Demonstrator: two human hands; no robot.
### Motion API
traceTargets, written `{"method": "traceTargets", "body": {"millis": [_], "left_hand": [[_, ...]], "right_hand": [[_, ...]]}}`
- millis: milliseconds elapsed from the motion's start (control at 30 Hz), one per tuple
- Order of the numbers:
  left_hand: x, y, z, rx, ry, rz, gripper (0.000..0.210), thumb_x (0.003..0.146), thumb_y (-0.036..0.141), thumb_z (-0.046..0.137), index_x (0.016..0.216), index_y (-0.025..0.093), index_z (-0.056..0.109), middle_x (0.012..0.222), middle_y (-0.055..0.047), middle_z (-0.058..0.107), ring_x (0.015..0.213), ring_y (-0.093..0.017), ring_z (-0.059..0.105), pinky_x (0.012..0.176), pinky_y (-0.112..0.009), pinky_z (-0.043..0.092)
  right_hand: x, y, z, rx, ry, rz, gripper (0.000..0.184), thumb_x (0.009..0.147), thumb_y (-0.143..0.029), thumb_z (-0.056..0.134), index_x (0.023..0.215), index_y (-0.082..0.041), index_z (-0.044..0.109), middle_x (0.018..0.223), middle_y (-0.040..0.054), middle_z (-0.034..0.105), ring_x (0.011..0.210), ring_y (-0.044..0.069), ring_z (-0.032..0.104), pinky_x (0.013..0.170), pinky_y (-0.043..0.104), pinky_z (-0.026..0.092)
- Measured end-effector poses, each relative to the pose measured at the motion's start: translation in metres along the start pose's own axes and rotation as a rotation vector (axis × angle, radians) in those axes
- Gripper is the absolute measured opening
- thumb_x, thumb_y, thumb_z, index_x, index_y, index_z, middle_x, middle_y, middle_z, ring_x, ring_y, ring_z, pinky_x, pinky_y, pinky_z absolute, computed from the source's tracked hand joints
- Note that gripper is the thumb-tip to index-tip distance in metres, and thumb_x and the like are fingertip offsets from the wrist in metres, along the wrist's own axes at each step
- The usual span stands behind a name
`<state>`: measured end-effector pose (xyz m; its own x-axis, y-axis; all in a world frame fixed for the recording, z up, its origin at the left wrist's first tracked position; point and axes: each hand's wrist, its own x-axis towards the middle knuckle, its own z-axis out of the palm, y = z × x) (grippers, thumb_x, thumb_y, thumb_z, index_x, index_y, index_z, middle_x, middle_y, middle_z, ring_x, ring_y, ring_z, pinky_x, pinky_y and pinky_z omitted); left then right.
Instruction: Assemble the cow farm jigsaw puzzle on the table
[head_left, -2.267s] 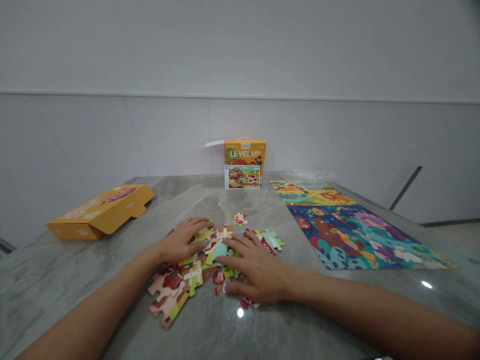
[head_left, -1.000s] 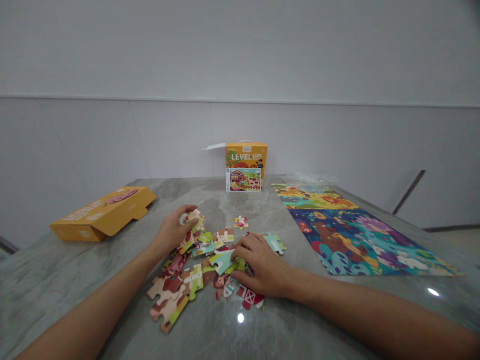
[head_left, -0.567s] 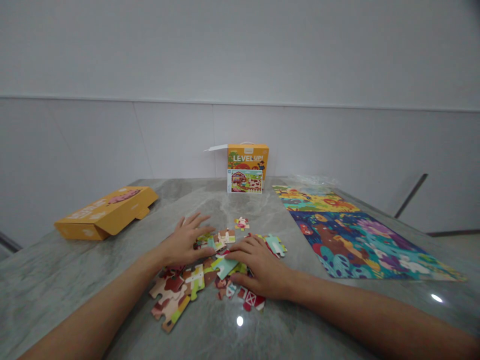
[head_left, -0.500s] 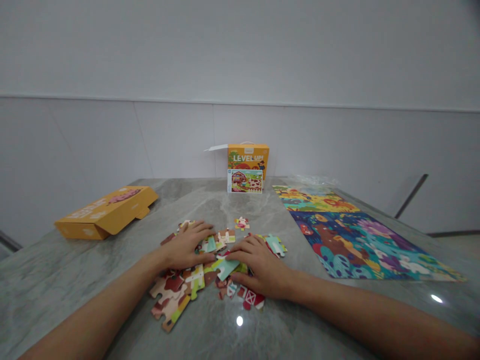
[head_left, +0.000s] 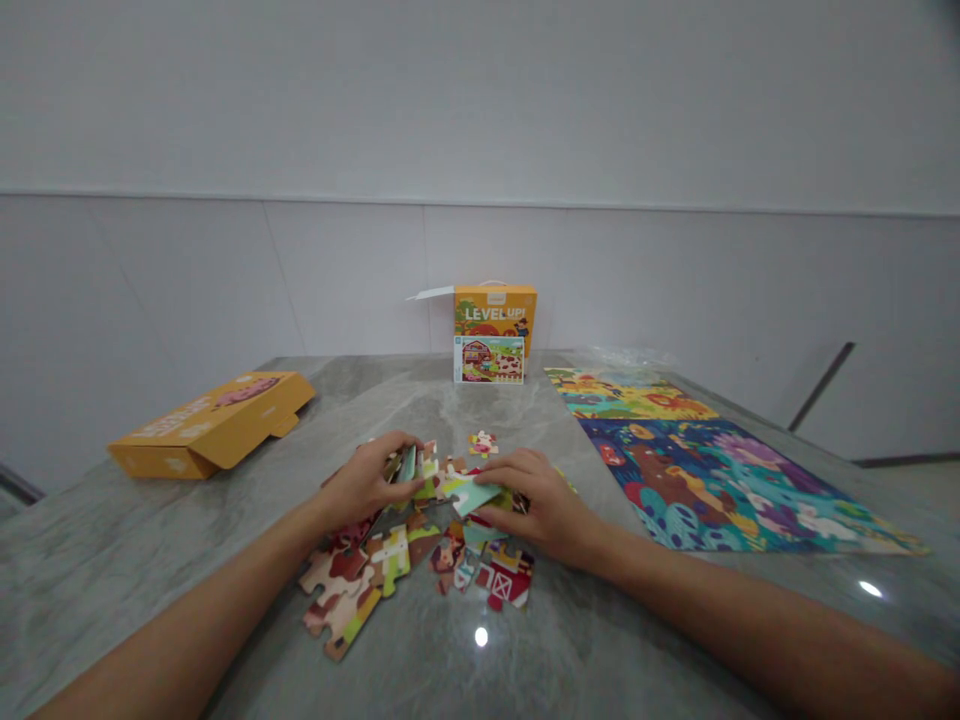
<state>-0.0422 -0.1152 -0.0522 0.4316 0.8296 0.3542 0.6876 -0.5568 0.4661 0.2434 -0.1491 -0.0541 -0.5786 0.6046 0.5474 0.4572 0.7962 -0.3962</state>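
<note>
My left hand (head_left: 372,484) is curled over the left of a heap of jigsaw pieces, with a puzzle piece tilted up between thumb and fingers. On the right, my right hand (head_left: 534,500) pinches a pale-blue puzzle piece (head_left: 474,494) above the heap. Below the left hand lie several joined brown, cream and green puzzle pieces (head_left: 341,590). Nearer the right hand are a piece with a red barn door (head_left: 501,584) and a piece with a character's face (head_left: 448,552). One pink-and-white piece (head_left: 483,443) rests apart, beyond the hands.
A yellow box (head_left: 214,420) lies at the left. Against the wall stands an orange "LEVEL UP!" box (head_left: 495,300) with a farm picture card (head_left: 491,360) before it. Two assembled puzzles, a yellow one (head_left: 630,395) and a dark blue one (head_left: 720,490), cover the right side. Clear plastic (head_left: 622,358) lies behind them.
Both hands have lifted from the heap, each now gripping a puzzle piece. The pale-blue piece in the right hand has risen and tilted, uncovering the pieces below it.
</note>
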Motion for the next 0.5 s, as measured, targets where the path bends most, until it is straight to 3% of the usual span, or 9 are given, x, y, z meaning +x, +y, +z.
{"method": "traceTargets", "body": {"millis": [133, 200, 300, 400, 500], "left_hand": [[0.001, 0.007, 0.008, -0.081, 0.087, 0.001, 0.042, 0.082, 0.040, 0.065, 0.118, 0.020, 0.064, 0.111, -0.007, 0.071, 0.099, -0.024, 0.065, 0.090, -0.036, 0.051], [0.002, 0.011, 0.012, -0.098, 0.115, 0.028, 0.044, 0.080, 0.037, 0.066, 0.120, 0.020, 0.064, 0.112, -0.007, 0.071, 0.100, -0.024, 0.065, 0.092, -0.036, 0.050], [0.003, 0.014, 0.016, -0.108, 0.183, 0.057, 0.048, 0.080, 0.036, 0.065, 0.125, 0.019, 0.061, 0.116, -0.008, 0.070, 0.101, -0.023, 0.065, 0.094, -0.035, 0.050], [0.004, 0.011, 0.011, -0.115, 0.324, 0.048, 0.052, 0.083, 0.035, 0.061, 0.132, 0.017, 0.056, 0.121, -0.010, 0.068, 0.101, -0.022, 0.065, 0.097, -0.034, 0.050], [0.005, 0.000, -0.001, -0.011, 0.376, 0.021, 0.052, 0.084, 0.038, 0.060, 0.132, 0.018, 0.056, 0.120, -0.009, 0.068, 0.099, -0.022, 0.066, 0.095, -0.035, 0.050]], "right_hand": [[0.003, 0.000, 0.004, 0.182, 0.011, 0.130, 0.026, 0.089, -0.035, 0.068, 0.111, -0.021, 0.070, 0.110, 0.0063, 0.073, 0.102, 0.021, 0.066, 0.092, 0.036, 0.047], [0.003, -0.001, 0.010, 0.207, -0.006, 0.102, 0.026, 0.089, -0.036, 0.068, 0.110, -0.021, 0.070, 0.107, 0.0064, 0.074, 0.100, 0.020, 0.067, 0.091, 0.035, 0.049], [0.002, -0.004, 0.017, 0.176, -0.028, -0.130, 0.032, 0.089, -0.040, 0.068, 0.113, -0.020, 0.068, 0.110, 0.0091, 0.072, 0.105, 0.021, 0.065, 0.092, 0.036, 0.049], [0.002, -0.009, 0.012, 0.048, -0.067, -0.394, 0.036, 0.090, -0.044, 0.066, 0.116, -0.020, 0.064, 0.115, 0.0114, 0.069, 0.109, 0.021, 0.062, 0.096, 0.039, 0.046], [0.003, -0.008, -0.006, -0.133, -0.040, -0.404, 0.033, 0.093, -0.041, 0.061, 0.119, -0.021, 0.063, 0.120, 0.0116, 0.067, 0.113, 0.023, 0.059, 0.099, 0.043, 0.043]]}}
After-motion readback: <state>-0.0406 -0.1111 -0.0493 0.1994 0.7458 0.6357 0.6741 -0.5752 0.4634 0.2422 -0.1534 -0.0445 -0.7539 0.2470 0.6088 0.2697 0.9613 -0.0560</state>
